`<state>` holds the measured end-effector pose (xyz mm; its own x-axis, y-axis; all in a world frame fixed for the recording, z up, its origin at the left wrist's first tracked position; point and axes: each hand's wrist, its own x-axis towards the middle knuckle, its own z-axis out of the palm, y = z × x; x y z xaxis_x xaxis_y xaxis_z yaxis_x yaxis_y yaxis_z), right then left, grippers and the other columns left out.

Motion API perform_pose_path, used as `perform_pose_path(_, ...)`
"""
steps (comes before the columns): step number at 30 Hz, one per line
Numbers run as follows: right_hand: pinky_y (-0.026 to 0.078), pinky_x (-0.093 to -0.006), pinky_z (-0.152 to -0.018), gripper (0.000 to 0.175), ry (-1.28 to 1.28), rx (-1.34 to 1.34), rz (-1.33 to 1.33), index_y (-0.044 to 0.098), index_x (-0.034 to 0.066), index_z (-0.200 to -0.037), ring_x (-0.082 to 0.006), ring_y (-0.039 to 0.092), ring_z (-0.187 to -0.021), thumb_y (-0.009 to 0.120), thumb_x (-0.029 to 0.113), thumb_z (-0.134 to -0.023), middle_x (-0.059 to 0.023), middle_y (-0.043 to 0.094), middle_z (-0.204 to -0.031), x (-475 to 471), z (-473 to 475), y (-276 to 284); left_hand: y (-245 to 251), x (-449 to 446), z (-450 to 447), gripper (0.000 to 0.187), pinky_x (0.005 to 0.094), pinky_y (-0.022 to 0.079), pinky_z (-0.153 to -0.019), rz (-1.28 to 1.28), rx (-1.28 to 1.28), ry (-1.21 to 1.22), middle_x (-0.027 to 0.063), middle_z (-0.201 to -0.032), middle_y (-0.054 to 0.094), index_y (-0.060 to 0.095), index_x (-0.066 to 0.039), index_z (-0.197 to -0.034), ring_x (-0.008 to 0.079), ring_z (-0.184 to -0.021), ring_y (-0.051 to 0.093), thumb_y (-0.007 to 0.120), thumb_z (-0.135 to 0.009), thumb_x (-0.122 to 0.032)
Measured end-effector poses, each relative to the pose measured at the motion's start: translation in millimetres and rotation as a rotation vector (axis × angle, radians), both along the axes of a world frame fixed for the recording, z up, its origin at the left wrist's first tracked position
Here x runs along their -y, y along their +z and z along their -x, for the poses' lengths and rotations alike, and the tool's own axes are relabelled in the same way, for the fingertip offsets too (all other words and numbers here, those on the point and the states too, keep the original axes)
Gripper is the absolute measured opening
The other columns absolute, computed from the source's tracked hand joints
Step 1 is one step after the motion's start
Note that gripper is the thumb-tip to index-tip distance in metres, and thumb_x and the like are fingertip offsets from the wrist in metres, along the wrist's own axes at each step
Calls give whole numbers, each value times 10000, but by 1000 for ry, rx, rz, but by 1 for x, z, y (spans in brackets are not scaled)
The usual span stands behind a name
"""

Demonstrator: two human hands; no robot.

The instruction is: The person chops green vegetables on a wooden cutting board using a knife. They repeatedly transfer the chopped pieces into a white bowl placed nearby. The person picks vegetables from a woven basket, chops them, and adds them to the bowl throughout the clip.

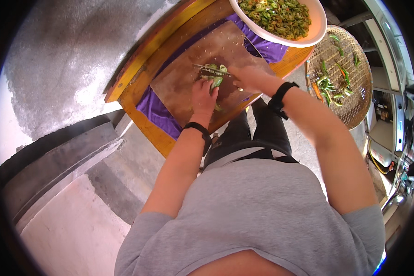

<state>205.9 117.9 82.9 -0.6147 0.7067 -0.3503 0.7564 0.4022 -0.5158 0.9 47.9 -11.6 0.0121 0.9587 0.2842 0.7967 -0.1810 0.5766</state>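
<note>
My left hand (204,95) presses a green chili pepper (216,82) against a brown cutting board (179,81). In my right hand (246,76) is a knife (210,69), its blade pointing left across the board just beyond the pepper. Cut green rings (222,68) lie by the blade. My right hand hides the knife's handle. Pale seeds are scattered over the board's far part.
Under the board, a purple cloth (158,108) covers part of a wooden table (143,132). A white basin (317,24) of sliced peppers stands at the far right corner. To the right, a round woven bamboo tray (360,100) carries whole green and orange peppers (326,82). A rough wall (72,45) rises beyond the table.
</note>
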Motion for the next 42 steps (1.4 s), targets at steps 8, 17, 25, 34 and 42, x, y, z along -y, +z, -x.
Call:
perform_pose_path(8,480,-489,-673,325,309,185,38,505,122,-1153,-393,626,-848,592,129,-840,-166,642,-852,6,-75,57,5,8,29,326,411,457,-898,-5,-28,43,125,-1075,592,653,-96,-1022,319,-1024,547,750,-716,-150)
perform_pose_path(17,465,-502,-643,294,325,103,-93,500,114,-1123,-408,617,-773,601,156,-850,-172,623,-789,-22,-71,25,10,9,27,327,408,463,-895,42,-51,56,114,-1079,602,654,-107,-1009,311,-1039,547,762,-703,-153)
perform_pose_path(25,478,-492,-629,261,127,67,-126,460,59,-1081,-389,636,-719,551,91,-838,-173,629,-728,23,-17,21,7,2,1,335,401,457,-912,36,62,47,118,-1086,603,647,-88,-1023,320,-1049,547,766,-716,-150)
perform_pose_path(34,497,-461,-557,216,168,96,-185,462,49,-1033,-371,648,-673,537,59,-831,-147,630,-685,27,7,20,5,4,0,363,400,470,-906,36,-11,96,126,-1109,599,661,-90,-1062,326,-1061,540,763,-724,-175)
perform_pose_path(42,495,-477,-578,269,106,39,-157,453,75,-1109,-387,646,-701,538,120,-858,-165,647,-741,18,26,-20,3,3,1,317,415,473,-899,14,48,64,129,-1118,596,660,-112,-1022,328,-1071,543,755,-721,-147)
